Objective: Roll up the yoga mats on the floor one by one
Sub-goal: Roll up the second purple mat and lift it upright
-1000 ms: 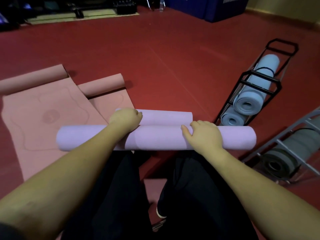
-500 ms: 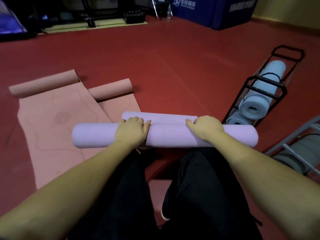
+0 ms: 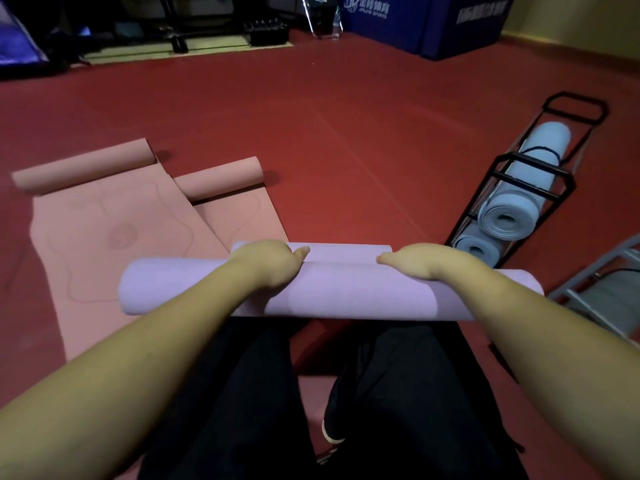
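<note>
my left hand (image 3: 268, 263) and right hand (image 3: 420, 265) both sit on top of the rolled lilac mat (image 3: 346, 292), fingers curled over its far side and thumbs pointing toward each other, gripping it where it lies crosswise just in front of my knees on the red floor (image 3: 346, 133). a second, shorter lilac roll (image 3: 341, 251) lies touching it on the far side, between my hands. to the left two pink mats (image 3: 114, 244) lie mostly flat and overlapping, far ends curled, and to the right a black rack (image 3: 512, 188) holds rolled blue mats (image 3: 512, 216).
</note>
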Demonstrator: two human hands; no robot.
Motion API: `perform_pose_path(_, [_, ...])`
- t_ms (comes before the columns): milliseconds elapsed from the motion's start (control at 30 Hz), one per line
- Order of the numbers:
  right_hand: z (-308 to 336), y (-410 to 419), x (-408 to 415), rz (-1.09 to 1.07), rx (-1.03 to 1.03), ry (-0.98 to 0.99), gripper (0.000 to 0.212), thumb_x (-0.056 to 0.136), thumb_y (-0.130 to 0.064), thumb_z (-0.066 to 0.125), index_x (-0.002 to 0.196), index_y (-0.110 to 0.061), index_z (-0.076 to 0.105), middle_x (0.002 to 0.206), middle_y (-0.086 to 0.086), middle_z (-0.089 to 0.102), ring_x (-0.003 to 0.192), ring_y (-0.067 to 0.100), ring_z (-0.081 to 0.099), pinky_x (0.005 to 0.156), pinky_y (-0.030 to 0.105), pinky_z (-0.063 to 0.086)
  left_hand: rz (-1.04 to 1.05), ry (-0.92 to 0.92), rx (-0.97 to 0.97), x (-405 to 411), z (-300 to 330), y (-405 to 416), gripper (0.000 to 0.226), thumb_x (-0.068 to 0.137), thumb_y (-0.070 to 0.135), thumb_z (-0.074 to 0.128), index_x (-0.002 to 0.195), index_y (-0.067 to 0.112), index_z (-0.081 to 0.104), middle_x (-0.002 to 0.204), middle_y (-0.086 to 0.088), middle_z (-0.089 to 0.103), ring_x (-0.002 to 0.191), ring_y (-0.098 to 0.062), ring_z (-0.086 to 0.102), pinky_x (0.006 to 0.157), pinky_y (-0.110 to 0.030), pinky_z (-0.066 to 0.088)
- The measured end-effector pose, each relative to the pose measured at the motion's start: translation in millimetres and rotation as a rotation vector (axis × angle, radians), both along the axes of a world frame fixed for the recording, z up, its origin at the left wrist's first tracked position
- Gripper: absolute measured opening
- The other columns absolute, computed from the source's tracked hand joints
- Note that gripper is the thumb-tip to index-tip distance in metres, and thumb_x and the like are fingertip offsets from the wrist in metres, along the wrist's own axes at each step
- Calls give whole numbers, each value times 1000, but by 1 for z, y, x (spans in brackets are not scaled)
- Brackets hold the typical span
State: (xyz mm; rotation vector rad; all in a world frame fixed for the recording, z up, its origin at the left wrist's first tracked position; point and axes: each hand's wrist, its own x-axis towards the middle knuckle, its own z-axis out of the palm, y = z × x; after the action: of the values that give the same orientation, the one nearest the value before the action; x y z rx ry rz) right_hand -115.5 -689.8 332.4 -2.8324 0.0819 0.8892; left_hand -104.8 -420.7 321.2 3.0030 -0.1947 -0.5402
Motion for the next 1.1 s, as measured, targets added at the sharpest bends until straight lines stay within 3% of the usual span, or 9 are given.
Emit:
perform_pose_path(133, [-8, -2, 3, 1, -2, -93, 60, 101, -56, 28, 133, -15, 59, 147, 12, 48, 129, 29, 47, 102, 37, 36, 21, 101, -46, 11, 0, -3, 72, 101, 58, 17, 130, 8, 60, 142, -14, 53, 128, -32, 49, 108, -41, 35])
perform_pose_path(233, [-14, -6, 0, 2, -9, -380, 48, 102, -48, 30, 89, -13, 62, 104, 9, 67, 93, 29, 58, 74, 36, 44, 42, 173, -75, 20, 2, -6, 70, 101, 58, 22, 140, 7, 52, 150, -13, 45, 136, -31, 43, 113, -40, 30])
perform_pose_path(333, [-18, -5, -7, -30, -19, -621, 47, 102, -42, 33, 71, -13, 54, 80, 4, 59, 77, 28, 53, 61, 35, 38, 106, 229, -100, 29, 2, -5, 71, 96, 65, 31, 143, 15, 49, 153, -6, 43, 138, -27, 42, 115, -43, 28])
perform_pose_path(533, [-38, 0, -29, -27, 5, -803, 44, 98, -43, 45, 74, -10, 61, 74, 4, 53, 84, 31, 55, 67, 37, 39, 154, 400, -197, 39, 8, -11, 50, 102, 48, 40, 137, 15, 54, 149, -6, 48, 131, -25, 49, 106, -35, 35])
perform_pose_path(633, [-54, 2, -44, 71, -67, -832, 58, 93, -54, 32, 88, -9, 69, 81, 10, 65, 84, 34, 59, 76, 41, 44, 200, 493, -258, 43, 11, -10, 46, 102, 47, 45, 126, 12, 60, 126, -4, 61, 117, -25, 59, 98, -34, 42])
perform_pose_path(733, [-62, 4, -47, 65, -123, -858, 55, 92, -53, 34, 87, -10, 68, 80, 9, 66, 79, 33, 59, 77, 42, 46, 229, 562, -296, 44, 10, -12, 44, 100, 48, 48, 116, 11, 65, 125, -7, 66, 110, -25, 63, 96, -35, 46])
perform_pose_path(867, [-62, 3, -36, 4, -140, -882, 53, 89, -50, 34, 76, -10, 67, 71, 8, 64, 71, 34, 59, 69, 41, 45, 102, 210, -145, 43, 0, -18, 53, 103, 50, 36, 131, 12, 59, 142, -12, 53, 126, -30, 51, 100, -37, 38])
perform_pose_path(967, [-61, 3, -28, 2, -119, -861, 57, 87, -51, 31, 70, -9, 66, 66, 9, 63, 68, 35, 59, 66, 40, 44, 37, -221, -139, 38, -11, -14, 50, 104, 46, 30, 102, 11, 66, 114, -14, 66, 100, -34, 59, 81, -39, 44])
perform_pose_path(1100, [-55, 6, -18, 8, -143, -811, 68, 88, -55, 22, 84, -10, 72, 85, 12, 69, 83, 36, 62, 73, 38, 43, 30, -535, -189, 12, -33, -7, 49, 103, 42, 34, 87, 9, 65, 94, -12, 65, 92, -35, 59, 74, -41, 45])
